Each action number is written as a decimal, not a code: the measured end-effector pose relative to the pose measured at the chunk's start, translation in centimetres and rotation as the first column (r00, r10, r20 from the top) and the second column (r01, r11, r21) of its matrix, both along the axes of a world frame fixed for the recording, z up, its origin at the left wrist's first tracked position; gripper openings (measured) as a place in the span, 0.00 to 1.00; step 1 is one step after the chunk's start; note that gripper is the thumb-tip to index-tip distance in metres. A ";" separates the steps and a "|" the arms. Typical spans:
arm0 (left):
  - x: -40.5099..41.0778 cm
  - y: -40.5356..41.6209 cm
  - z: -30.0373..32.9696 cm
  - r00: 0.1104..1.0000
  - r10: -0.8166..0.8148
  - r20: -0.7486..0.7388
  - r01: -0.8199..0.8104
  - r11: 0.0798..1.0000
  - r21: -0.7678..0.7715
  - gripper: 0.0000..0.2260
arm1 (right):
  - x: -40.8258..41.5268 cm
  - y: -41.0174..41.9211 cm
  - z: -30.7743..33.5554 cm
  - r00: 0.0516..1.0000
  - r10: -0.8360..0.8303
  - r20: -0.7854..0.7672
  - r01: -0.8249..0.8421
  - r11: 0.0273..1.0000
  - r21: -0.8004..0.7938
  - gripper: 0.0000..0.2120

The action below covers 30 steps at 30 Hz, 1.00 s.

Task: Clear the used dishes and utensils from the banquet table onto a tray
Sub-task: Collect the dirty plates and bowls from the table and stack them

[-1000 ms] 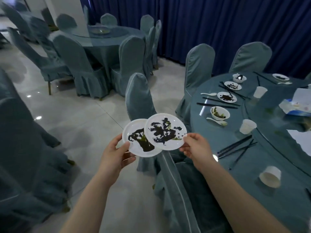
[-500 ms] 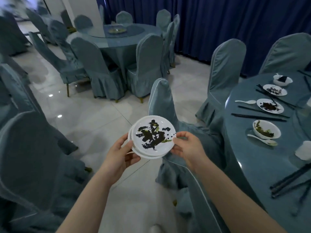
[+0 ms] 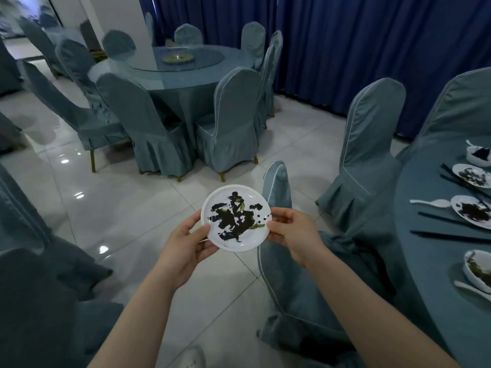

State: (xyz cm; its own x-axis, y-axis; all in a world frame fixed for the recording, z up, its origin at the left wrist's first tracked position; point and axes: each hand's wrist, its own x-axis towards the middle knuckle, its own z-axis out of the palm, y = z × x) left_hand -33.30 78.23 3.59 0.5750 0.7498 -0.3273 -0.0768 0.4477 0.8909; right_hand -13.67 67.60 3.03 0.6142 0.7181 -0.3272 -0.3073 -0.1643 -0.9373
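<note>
A small stack of white plates (image 3: 235, 219) smeared with dark sauce hangs over the tiled floor in front of me. My left hand (image 3: 186, 244) holds its left rim from below, thumb on the edge. My right hand (image 3: 291, 231) pinches the right rim. Only the top plate shows fully. The banquet table (image 3: 435, 274) is at the right edge, with dirty plates (image 3: 471, 211), a bowl (image 3: 478, 269), white spoons (image 3: 430, 202) and dark chopsticks (image 3: 449, 236) on it. No tray is in view.
A covered chair (image 3: 281, 251) stands just right of the plates, with more covered chairs (image 3: 369, 155) along the table. Another round table (image 3: 183, 73) ringed by chairs is across the floor. Dark blue curtains (image 3: 345, 49) line the back wall.
The two plates, side by side a second ago, are now stacked one on the other. My view has turned left, so the banquet table has slid toward the right edge.
</note>
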 end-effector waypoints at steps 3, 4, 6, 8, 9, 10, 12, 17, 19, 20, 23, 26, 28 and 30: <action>0.4 6.3 -0.2 0.999 -0.036 0.004 0.036 0.999 -0.001 0.17 | 0.2 5.5 0.2 0.999 -0.031 -0.036 0.031 1.000 0.002 0.12; 0.5 8.4 -0.2 0.999 -0.054 0.001 0.054 0.999 0.001 0.16 | 0.2 7.4 0.3 0.998 -0.041 -0.048 0.041 0.999 0.001 0.12; 0.8 12.7 -0.2 0.998 -0.070 0.006 0.070 0.997 -0.019 0.15 | 0.3 11.3 0.5 0.997 -0.053 -0.062 0.053 0.999 -0.002 0.12; 1.3 16.9 -0.2 0.997 -0.080 0.005 0.081 0.996 -0.032 0.15 | 0.6 14.9 0.5 0.996 -0.056 -0.072 0.056 0.998 -0.006 0.12; 1.8 18.8 -0.1 0.996 -0.093 0.005 0.093 0.995 -0.029 0.15 | 0.9 16.4 0.5 0.995 -0.066 -0.075 0.066 0.998 -0.002 0.11; 2.5 21.2 -0.1 0.993 -0.119 0.001 0.119 0.993 -0.022 0.14 | 1.5 18.1 0.3 0.993 -0.087 -0.083 0.088 0.996 0.005 0.11; 3.8 23.8 -0.1 0.991 -0.136 -0.005 0.136 0.991 -0.009 0.14 | 2.4 19.7 0.4 0.988 -0.105 -0.109 0.108 0.994 0.015 0.09; 9.9 31.2 -0.2 0.970 -0.244 0.014 0.244 0.970 0.008 0.14 | 8.2 23.0 0.4 0.971 -0.200 -0.131 0.205 0.978 0.027 0.07; 13.6 34.2 -0.2 0.961 -0.275 0.008 0.275 0.961 0.025 0.13 | 11.5 24.3 0.3 0.963 -0.237 -0.129 0.247 0.967 0.068 0.07; 15.6 35.8 -0.3 0.959 -0.285 0.004 0.285 0.958 0.033 0.13 | 13.3 24.9 0.2 0.958 -0.257 -0.127 0.268 0.960 0.082 0.07; 22.2 39.9 -0.1 0.946 -0.325 0.011 0.324 0.945 0.051 0.12 | 18.8 26.6 -0.4 0.940 -0.318 -0.119 0.330 0.938 0.103 0.07; 29.2 43.0 0.6 0.919 -0.394 0.010 0.392 0.916 0.080 0.13 | 23.7 27.9 -0.7 0.908 -0.404 -0.114 0.414 0.906 0.089 0.07; 33.9 44.3 1.0 0.894 -0.447 0.018 0.444 0.891 0.092 0.12 | 26.5 28.2 -0.9 0.869 -0.481 -0.113 0.490 0.868 0.080 0.07; 38.5 44.8 1.1 0.870 -0.493 0.020 0.490 0.867 0.086 0.12 | 28.9 27.9 -0.9 0.820 -0.558 -0.126 0.569 0.819 0.075 0.07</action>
State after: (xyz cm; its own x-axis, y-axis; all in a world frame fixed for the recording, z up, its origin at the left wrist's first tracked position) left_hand 5.16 122.98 4.65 0.8871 0.3879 -0.2501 0.0992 0.3688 0.9242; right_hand 15.27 95.55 2.15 0.8920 0.2893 -0.3472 -0.4031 0.1620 -0.9007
